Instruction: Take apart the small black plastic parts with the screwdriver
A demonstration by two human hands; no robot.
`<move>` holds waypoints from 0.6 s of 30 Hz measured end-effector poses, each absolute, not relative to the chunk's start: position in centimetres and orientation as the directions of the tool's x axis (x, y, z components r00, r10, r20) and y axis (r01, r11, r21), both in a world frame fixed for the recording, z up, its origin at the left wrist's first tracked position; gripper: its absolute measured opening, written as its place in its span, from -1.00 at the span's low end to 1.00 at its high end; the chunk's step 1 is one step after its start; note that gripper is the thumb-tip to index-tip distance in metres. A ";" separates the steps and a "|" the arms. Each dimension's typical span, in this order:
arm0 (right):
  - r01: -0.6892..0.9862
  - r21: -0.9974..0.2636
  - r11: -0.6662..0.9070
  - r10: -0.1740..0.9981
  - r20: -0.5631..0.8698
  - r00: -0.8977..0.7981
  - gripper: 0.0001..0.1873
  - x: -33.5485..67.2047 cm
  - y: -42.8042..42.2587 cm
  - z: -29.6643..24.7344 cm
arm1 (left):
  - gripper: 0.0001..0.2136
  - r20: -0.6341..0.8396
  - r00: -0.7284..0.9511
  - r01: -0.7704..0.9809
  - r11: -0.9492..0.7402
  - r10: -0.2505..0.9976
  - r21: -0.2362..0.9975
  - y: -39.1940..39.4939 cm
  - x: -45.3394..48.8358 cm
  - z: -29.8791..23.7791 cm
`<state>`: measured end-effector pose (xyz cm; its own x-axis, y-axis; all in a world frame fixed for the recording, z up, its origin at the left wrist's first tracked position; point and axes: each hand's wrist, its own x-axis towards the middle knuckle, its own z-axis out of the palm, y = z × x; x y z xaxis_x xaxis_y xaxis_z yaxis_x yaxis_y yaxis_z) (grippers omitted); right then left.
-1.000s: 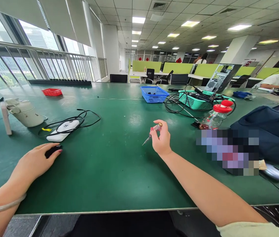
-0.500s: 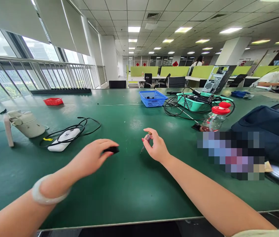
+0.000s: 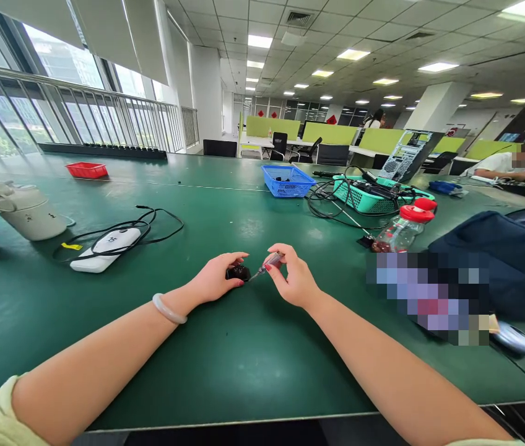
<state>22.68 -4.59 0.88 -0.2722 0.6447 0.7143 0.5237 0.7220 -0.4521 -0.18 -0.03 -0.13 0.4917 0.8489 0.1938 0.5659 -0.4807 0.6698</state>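
Near the middle of the green table (image 3: 244, 365), my left hand (image 3: 213, 277) grips a small dark block-like part (image 3: 238, 273) between thumb and fingers. What kind of part it is, I cannot make out. In my right hand (image 3: 293, 275) is a screwdriver (image 3: 269, 264), held by its clear purplish handle. Its thin shaft slants down to the left, and the tip is at the right side of the dark part. Whether the tip sits in it or only touches it, I cannot tell.
A white power bank (image 3: 107, 249) with a black cable and a beige cup (image 3: 28, 212) are at left. Farther back are a red tray (image 3: 86, 170), a blue basket (image 3: 288, 183) and a green basket (image 3: 362, 197) of cables. A red-lidded jar (image 3: 404, 229) and dark bag (image 3: 499, 266) lie right.
My left hand has moved right with the dark part, up to the screwdriver. The screwdriver has tipped from steep to flatter, its tip now at the part. The view has shifted slightly.
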 end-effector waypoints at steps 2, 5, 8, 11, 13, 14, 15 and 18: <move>0.525 -0.426 0.737 0.603 0.765 -0.227 -0.71 22.4 -4.9 1.0 | -0.40 0.166 0.480 0.605 -0.462 0.861 0.648 -0.1 0.0 0.0; 0.543 -0.370 0.754 0.547 0.810 -0.209 -0.72 22.0 -5.3 1.2 | -0.45 0.146 0.463 0.661 -0.450 0.874 0.601 -0.2 0.2 0.3; 0.550 -0.301 0.779 0.498 0.831 -0.249 -0.73 21.8 -5.4 1.2 | -0.57 0.157 0.479 0.673 -0.476 0.864 0.567 -0.2 0.2 0.5; 0.554 -0.211 0.806 0.427 0.854 -0.296 -0.70 21.7 -5.3 1.1 | -0.63 0.142 0.496 0.669 -0.481 0.857 0.567 -0.3 0.2 0.6; 0.551 -0.118 0.826 0.355 0.868 -0.347 -0.67 21.5 -5.3 1.2 | -0.64 0.145 0.498 0.665 -0.484 0.855 0.569 -0.4 0.2 0.5; 0.545 -0.063 0.836 0.313 0.871 -0.379 -0.66 21.4 -5.3 1.2 | -0.64 0.156 0.501 0.663 -0.493 0.851 0.563 -0.4 0.2 0.5; 0.536 -0.002 0.844 0.266 0.870 -0.416 -0.66 21.2 -5.4 1.3 | -0.65 0.169 0.507 0.660 -0.507 0.845 0.554 -0.5 0.3 0.5; 0.496 0.173 0.851 0.146 0.829 -0.540 -0.67 20.6 -5.8 1.7 | -0.66 0.191 0.522 0.664 -0.536 0.831 0.522 -0.6 0.4 0.5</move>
<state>20.63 -5.77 1.70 -0.5401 0.1463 0.8288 0.4956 0.8512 0.1728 0.41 -0.61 0.48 0.5216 0.8314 0.1913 0.6636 -0.5363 0.5216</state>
